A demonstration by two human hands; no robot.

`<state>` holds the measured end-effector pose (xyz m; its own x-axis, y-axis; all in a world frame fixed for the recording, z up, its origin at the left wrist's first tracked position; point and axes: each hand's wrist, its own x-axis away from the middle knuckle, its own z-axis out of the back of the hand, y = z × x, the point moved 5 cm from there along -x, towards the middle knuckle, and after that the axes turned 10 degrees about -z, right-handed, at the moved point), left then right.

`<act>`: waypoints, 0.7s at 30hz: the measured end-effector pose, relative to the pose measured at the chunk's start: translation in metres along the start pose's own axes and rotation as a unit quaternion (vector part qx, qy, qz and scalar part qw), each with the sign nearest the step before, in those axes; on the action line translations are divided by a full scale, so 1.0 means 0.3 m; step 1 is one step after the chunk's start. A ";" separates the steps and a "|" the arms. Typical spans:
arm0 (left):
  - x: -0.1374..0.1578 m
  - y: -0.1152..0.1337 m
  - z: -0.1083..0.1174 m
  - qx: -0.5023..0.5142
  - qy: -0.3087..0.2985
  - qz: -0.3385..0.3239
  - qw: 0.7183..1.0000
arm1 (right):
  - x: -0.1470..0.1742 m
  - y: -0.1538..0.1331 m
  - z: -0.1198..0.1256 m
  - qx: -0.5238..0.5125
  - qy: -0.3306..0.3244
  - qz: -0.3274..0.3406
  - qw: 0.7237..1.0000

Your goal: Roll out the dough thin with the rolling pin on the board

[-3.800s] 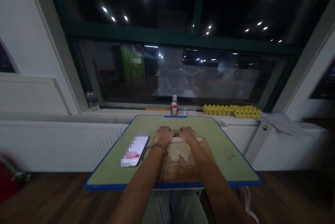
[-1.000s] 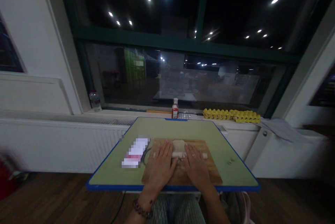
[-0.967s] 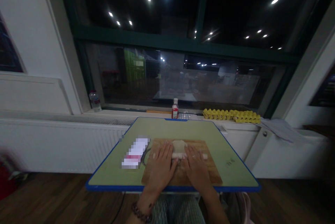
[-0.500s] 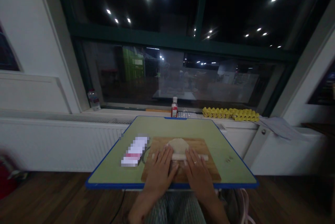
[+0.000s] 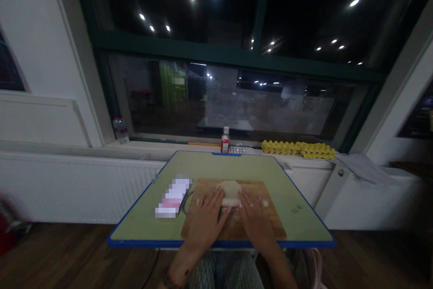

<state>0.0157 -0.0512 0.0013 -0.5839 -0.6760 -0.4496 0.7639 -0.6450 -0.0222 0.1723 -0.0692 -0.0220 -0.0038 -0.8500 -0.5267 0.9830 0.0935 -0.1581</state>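
A pale rolling pin lies crosswise on a wooden board. Its ends show beyond both hands. My left hand rests flat over its left part, fingers stretched forward. Over the right part lies my right hand, also flat, with fingers extended and a ring on one. Neither hand wraps round the pin. Just beyond the pin, a rounded sheet of pale dough shows between the fingertips. Whether dough also wraps the pin, I cannot tell. White flour traces lie on the board between my thumbs.
The board sits on a green, blue-edged table. A phone, blurred out, lies at left beside a dark cable. On the sill stand a red-labelled bottle, a clear bottle and yellow egg trays. A cloth lies at right.
Both hands stay on the rolling pin, with the right hand shifted slightly left. Less dough shows beyond the pin, and its visible part looks narrower. The camera view has shifted slightly.
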 end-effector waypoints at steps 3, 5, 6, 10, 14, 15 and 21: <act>0.070 0.024 -0.022 -0.004 0.045 -0.045 0.998 | 0.082 0.002 0.012 0.012 0.008 0.006 1.000; 0.099 0.034 -0.031 -0.016 0.074 -0.062 0.995 | 0.112 0.003 0.019 0.012 0.004 0.014 1.000; 0.106 0.036 -0.033 -0.023 0.081 -0.064 0.994 | 0.116 0.004 0.021 0.010 0.000 0.015 1.000; 0.067 0.019 -0.032 -0.020 0.046 -0.045 0.998 | 0.065 0.010 0.005 0.002 -0.030 0.008 1.000; -0.043 -0.017 -0.010 -0.001 -0.019 -0.003 1.000 | -0.066 0.012 -0.018 -0.012 -0.067 -0.026 0.997; -0.073 -0.029 -0.009 0.007 -0.039 0.013 0.999 | -0.103 0.012 -0.019 -0.016 -0.080 -0.039 0.996; -0.220 -0.106 -0.051 0.038 -0.115 0.069 0.990 | -0.273 0.005 -0.002 -0.038 -0.190 -0.056 0.980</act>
<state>0.0341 0.0195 0.0179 -0.5289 -0.8172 -0.2290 0.8229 -0.5598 0.0975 0.1740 0.0010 0.0204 -0.0275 -0.9873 -0.1567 0.9636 0.0155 -0.2668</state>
